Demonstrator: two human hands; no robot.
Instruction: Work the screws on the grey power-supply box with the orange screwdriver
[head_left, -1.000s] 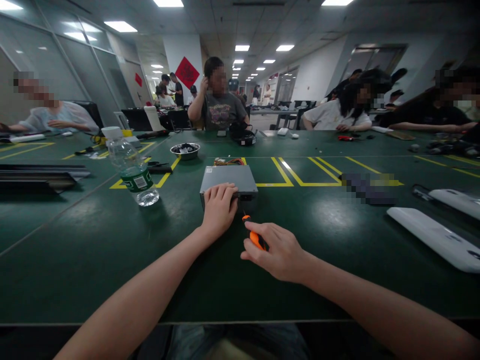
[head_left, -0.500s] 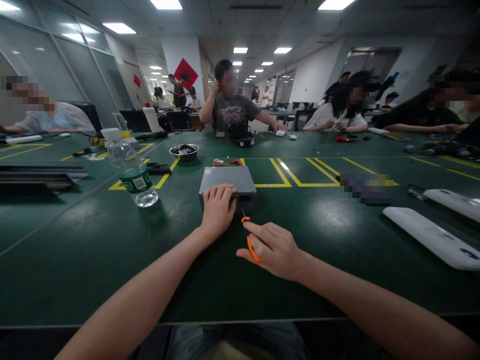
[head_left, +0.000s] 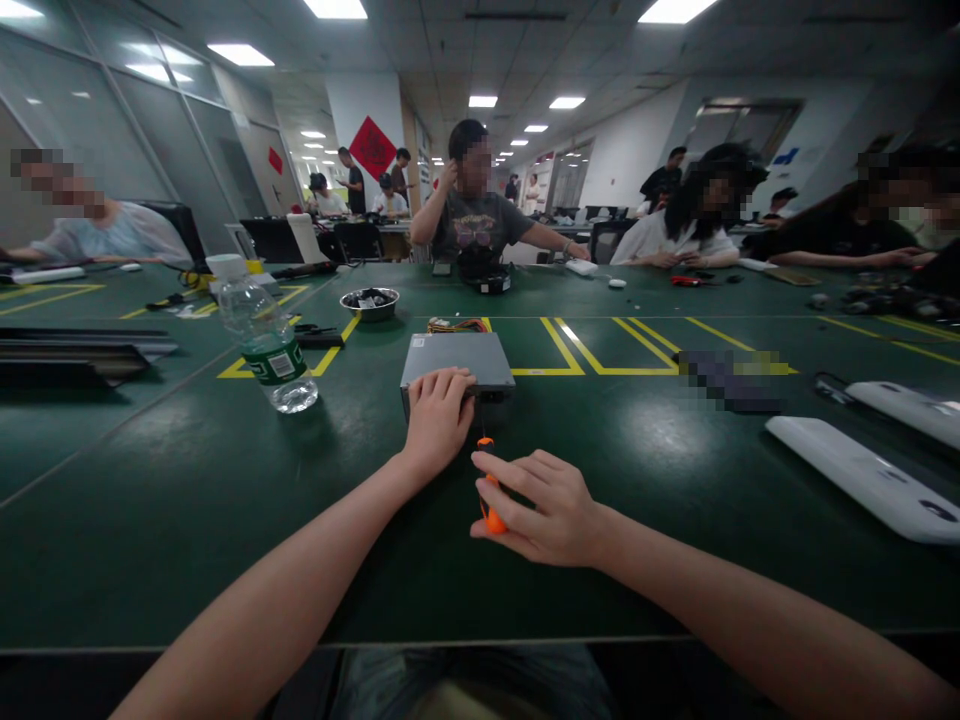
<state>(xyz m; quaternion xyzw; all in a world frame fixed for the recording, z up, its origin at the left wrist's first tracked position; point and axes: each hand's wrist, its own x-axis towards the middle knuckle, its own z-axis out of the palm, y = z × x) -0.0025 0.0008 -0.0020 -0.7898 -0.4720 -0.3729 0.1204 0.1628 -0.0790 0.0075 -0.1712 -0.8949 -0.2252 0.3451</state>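
**Two hands on one grey box, screwdriver lined up**

Water bottle (head_left: 266, 340) stands off left on the desk (head_left: 150, 500). Left hand (head_left: 437, 415) presses flat on the grey metal box (head_left: 457, 360), fingers spread, gripping nothing. Right hand (head_left: 544, 505) pinches the orange screwdriver (head_left: 489, 495), tip aimed at the box's near face. Looks like screw work; next needs the tip seated squarely.

Grey metal box (head_left: 459, 361): flat, rectangular, lid closed, laid level on the green table; near edge is pressed under a palm, coloured wires showing behind.
Screwdriver (head_left: 488, 497): orange handle, thin shaft aimed at the box's near face; gripped by fingers.
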